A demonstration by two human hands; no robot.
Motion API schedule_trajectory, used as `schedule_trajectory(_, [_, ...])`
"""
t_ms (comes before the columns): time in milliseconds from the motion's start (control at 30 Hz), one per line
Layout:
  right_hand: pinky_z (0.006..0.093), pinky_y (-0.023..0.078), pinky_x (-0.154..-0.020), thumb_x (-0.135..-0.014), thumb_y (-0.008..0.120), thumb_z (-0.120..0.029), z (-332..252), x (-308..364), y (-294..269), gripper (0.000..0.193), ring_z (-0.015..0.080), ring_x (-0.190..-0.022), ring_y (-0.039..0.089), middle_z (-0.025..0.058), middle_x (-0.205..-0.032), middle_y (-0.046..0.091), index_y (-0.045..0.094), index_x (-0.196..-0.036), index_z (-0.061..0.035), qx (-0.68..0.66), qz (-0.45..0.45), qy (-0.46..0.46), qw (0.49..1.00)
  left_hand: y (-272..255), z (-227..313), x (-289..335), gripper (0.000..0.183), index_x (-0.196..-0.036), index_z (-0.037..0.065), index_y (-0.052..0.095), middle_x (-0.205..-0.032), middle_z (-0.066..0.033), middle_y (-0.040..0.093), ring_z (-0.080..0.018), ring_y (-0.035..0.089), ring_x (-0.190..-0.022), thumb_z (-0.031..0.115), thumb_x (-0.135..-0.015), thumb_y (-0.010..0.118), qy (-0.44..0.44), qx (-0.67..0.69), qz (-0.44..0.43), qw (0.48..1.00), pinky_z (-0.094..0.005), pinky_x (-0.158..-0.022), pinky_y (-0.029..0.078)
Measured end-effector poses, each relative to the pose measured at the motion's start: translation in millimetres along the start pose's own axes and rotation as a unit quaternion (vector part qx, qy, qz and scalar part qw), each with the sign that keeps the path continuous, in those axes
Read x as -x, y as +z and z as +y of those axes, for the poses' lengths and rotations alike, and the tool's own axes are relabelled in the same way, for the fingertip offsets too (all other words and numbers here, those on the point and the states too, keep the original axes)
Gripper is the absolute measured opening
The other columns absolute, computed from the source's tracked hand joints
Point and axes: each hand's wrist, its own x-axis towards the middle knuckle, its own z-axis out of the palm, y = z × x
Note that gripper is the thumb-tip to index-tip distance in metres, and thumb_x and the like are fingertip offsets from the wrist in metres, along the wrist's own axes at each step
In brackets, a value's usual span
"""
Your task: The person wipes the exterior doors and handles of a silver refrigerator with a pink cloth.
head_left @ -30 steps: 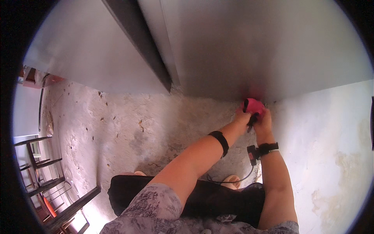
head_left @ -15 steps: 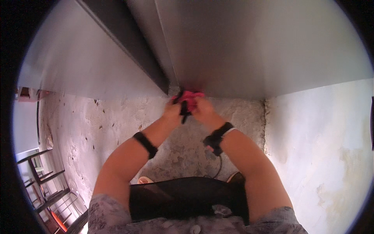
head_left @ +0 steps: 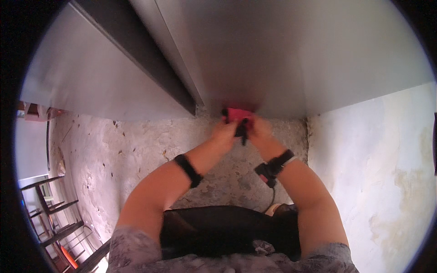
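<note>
Both of my hands are together low at the face of a large grey metal panel [head_left: 273, 59]. Between them is a bright pink-red bundle [head_left: 239, 114], which looks like cloth, with dark parts; a short black piece [head_left: 241, 129] sticks out toward me. My left hand [head_left: 225, 133] is closed on its left side, and my right hand [head_left: 261, 132] is closed on its right. The fingertips are partly hidden and a little blurred. The bundle's far side is close to or touching the panel; I cannot tell which.
A dark upright edge [head_left: 150, 59] runs beside the panel. Worn, patchy concrete [head_left: 214, 177] lies below, with a stained pale wall [head_left: 364, 173] at right. Dark metal frames [head_left: 57, 218] stand at lower left. A black band is on each forearm; a cable hangs by the right one.
My two hands have shifted right along the panel, carrying the pink-red bundle with them. The view has also moved slightly, and the dark upright edge now sits further left.
</note>
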Motion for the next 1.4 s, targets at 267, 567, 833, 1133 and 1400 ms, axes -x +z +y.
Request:
schedule_trajectory(267, [0.0372,0.045,-0.080,-0.083,0.054,-0.007,129,48,-78,0.018,0.0245,-0.091,0.055,0.0102,-0.098,0.059,0.056,-0.099,-0.0010,-0.595,0.206,0.175,0.757,163,6,-12,0.023,-0.103,0.000,0.054,-0.095,-0.0098,0.060,-0.0214,0.058,-0.089,0.017,-0.087,0.054,-0.120,0.154,-0.064,0.979,-0.0319,-0.075,0.047])
schedule_trajectory(567, [0.0353,0.041,-0.088,-0.083,0.056,-0.008,-60,32,-137,0.036,0.0221,-0.098,0.052,0.0107,-0.107,0.055,0.045,-0.116,-0.0010,-0.631,0.266,0.171,0.708,101,116,71,0.026,-0.094,-0.003,0.059,-0.085,-0.0158,0.064,-0.0211,0.060,-0.077,0.020,-0.083,0.059,0.095,-0.147,-0.071,0.982,-0.0334,-0.069,0.047])
schedule_trajectory(833, [0.0382,0.028,-0.102,-0.078,0.061,-0.009,-158,28,-136,0.061,0.0246,-0.119,0.038,0.0147,-0.129,0.039,0.031,-0.131,-0.0022,-0.381,0.312,-0.120,0.862,24,173,122,0.035,-0.105,-0.002,0.052,-0.092,-0.0225,0.059,-0.0352,0.058,-0.089,0.017,-0.076,0.062,0.387,-0.212,-0.034,0.897,-0.0391,-0.076,0.046])
schedule_trajectory(1133, [0.0427,0.026,-0.103,-0.074,0.058,-0.026,-218,31,-173,0.074,0.0324,-0.124,0.033,0.0187,-0.136,0.031,0.024,-0.134,0.0003,-0.143,0.385,-0.113,0.905,35,195,150,0.049,-0.118,-0.001,0.042,-0.112,-0.0247,0.044,-0.0395,0.043,-0.106,0.008,-0.073,0.058,0.463,-0.079,-0.076,0.879,-0.0421,-0.093,0.036])
schedule_trajectory(1400, [0.0385,0.031,-0.097,-0.087,0.053,-0.028,-224,83,-186,0.055,0.0256,-0.117,0.038,0.0131,-0.127,0.038,0.029,-0.130,-0.0025,-0.301,0.155,-0.034,0.940,12,183,212,0.054,-0.123,0.002,0.042,-0.111,-0.0219,0.044,-0.0377,0.037,-0.111,0.006,-0.072,0.058,0.377,-0.073,-0.044,0.922,-0.0425,-0.097,0.030])
